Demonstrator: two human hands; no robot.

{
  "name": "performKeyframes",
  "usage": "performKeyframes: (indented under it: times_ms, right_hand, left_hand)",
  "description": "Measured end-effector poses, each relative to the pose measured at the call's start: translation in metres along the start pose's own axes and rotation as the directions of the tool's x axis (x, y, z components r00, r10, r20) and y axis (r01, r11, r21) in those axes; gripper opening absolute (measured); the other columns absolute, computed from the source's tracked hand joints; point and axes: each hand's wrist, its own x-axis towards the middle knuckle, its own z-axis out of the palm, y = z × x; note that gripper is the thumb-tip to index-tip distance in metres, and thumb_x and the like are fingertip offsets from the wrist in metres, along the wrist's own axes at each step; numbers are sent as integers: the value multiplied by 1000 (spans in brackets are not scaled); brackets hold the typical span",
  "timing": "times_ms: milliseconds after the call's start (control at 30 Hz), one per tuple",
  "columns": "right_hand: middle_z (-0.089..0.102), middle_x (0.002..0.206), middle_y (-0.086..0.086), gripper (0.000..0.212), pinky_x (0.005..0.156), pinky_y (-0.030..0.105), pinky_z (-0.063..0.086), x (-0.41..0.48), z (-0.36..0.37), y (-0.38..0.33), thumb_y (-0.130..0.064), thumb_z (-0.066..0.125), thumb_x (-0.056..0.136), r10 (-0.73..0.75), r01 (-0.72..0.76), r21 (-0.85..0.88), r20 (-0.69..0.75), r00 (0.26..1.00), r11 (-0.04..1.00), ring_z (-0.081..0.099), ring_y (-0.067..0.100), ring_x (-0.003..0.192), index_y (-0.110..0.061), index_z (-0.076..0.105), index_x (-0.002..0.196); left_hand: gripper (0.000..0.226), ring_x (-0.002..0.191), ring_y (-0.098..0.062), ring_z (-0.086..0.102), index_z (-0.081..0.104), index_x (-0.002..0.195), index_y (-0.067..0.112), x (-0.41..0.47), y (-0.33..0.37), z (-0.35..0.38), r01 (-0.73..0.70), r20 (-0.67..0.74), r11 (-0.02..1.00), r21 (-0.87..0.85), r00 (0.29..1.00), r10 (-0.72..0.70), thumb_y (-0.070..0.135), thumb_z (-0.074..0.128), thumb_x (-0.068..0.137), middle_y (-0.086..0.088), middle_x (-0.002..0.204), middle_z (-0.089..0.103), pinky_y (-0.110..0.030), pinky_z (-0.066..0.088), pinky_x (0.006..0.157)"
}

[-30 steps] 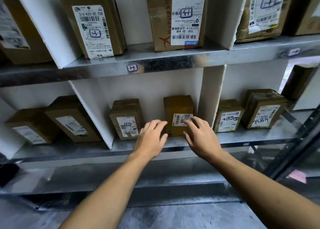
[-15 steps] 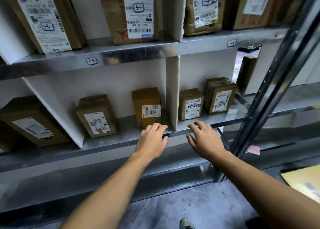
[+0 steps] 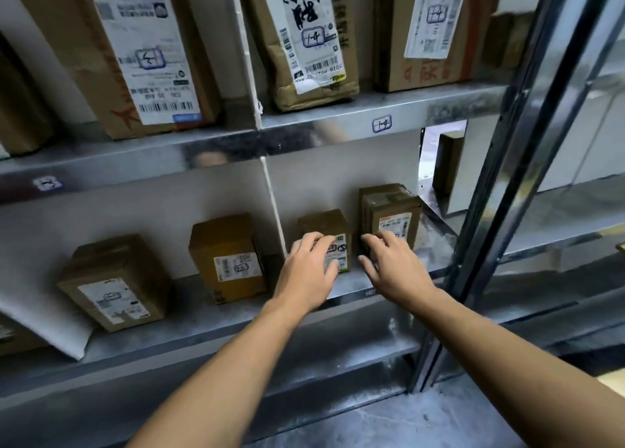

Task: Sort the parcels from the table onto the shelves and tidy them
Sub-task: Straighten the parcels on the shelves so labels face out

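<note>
Steel shelving is filling the view, and near the right end of the lower shelf two small parcels are standing upright, side by side. Left hand is resting loose, spread fingers on the small brown parcel; right hand is reaching, unclenched, against the taped parcel, just beyond its fingertips. Both are scuffed cardboard with white labels facing outward.
</note>
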Motion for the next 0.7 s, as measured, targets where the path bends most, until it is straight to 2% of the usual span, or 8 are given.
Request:
performKeyframes:
  times_ms: [133, 200, 367, 533, 633, 700]
  right_hand:
    - [52, 130, 13, 44, 95, 45, 48, 37, 1, 21, -37, 53, 99, -40, 40, 27, 33, 999, 999, 52, 35, 117, -16, 50, 138]
    - [52, 126, 15, 43, 94, 44, 46, 53, 3, 26, -37, 52, 100, -71, 69, 28, 74, 995, 997, 52, 37, 116, -15, 50, 137]
    - [53, 131, 16, 42, 98, 46, 48, 85, 14, 31, -38, 50, 101, -170, 148, 124, 188, 967, 981, 55, 38, 118, -17, 50, 137]
    - [46, 145, 15, 49, 103, 47, 47, 107, 34, 27, -29, 58, 98, -247, 189, 261, 211, 946, 947, 54, 39, 124, -21, 47, 145]
    - [41, 147, 16, 47, 108, 37, 39, 113, 46, 26, -21, 61, 97, -261, 193, 335, 171, 950, 922, 50, 36, 129, -16, 51, 143]
    - [44, 141, 18, 40, 106, 29, 36, 116, 53, 29, -16, 62, 97, -243, 183, 375, 119, 963, 909, 53, 36, 125, -11, 57, 136]
  left_hand:
    - [48, 131, -23, 37, 44, 143, 22, 32, 7, 14, 83, -27, 995, 62, 996, -81, 34, 52, 97, -4, 145, 41, -39, 34, 112]
    - [49, 132, -27, 38, 42, 145, 22, 45, 7, 20, 169, -13, 982, 87, 986, -168, 35, 49, 98, -8, 147, 40, -40, 33, 111]
    - [48, 127, -31, 45, 43, 145, 25, 54, -2, 32, 338, -31, 940, 52, 941, -337, 31, 51, 98, -8, 145, 44, -41, 35, 109]
    - [47, 120, -36, 50, 48, 140, 24, 57, -12, 40, 373, -48, 927, 49, 928, -370, 26, 57, 94, -9, 143, 44, -41, 39, 105]
    - [42, 118, -34, 53, 55, 135, 20, 63, -15, 46, 366, -71, 930, -11, 928, -366, 21, 60, 92, -8, 139, 47, -40, 42, 103]
    - [37, 115, -33, 56, 62, 127, 16, 65, -19, 50, 357, -124, 931, -81, 923, -364, 17, 62, 90, -9, 134, 52, -38, 44, 101]
